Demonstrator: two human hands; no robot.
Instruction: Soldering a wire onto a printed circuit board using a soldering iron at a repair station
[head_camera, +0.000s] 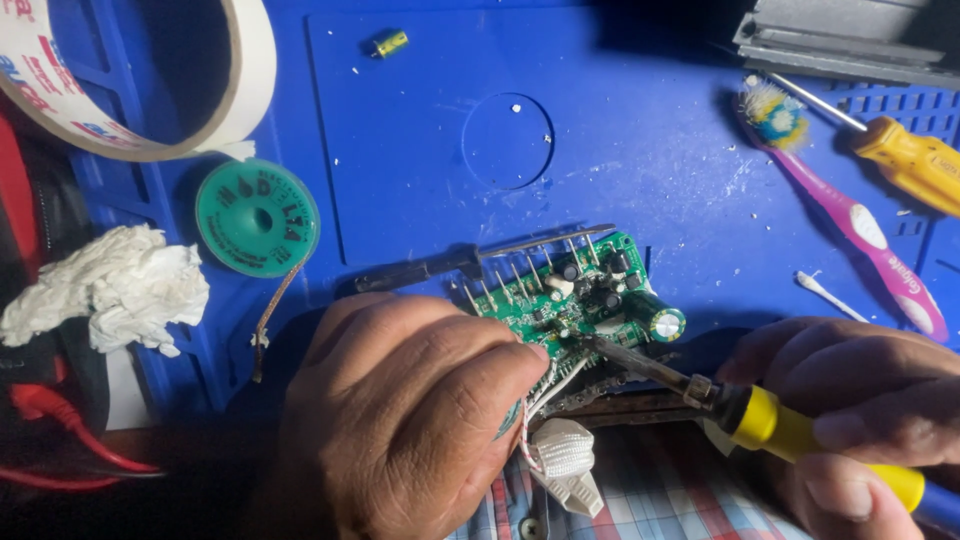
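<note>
The left hand (400, 420) grips a green board (570, 300) full of small parts. The right hand (850, 400) grips an iron (700, 385), its tip seemingly touching the board.

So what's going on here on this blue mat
A person is soldering a green circuit board. Their left hand steadies the board at its near edge, while the right hand grips a yellow-handled soldering iron with its tip touching the board's middle. The work sits on a blue mat, with a green reel of desoldering braid, a toothbrush and a yellow screwdriver around it.
</note>
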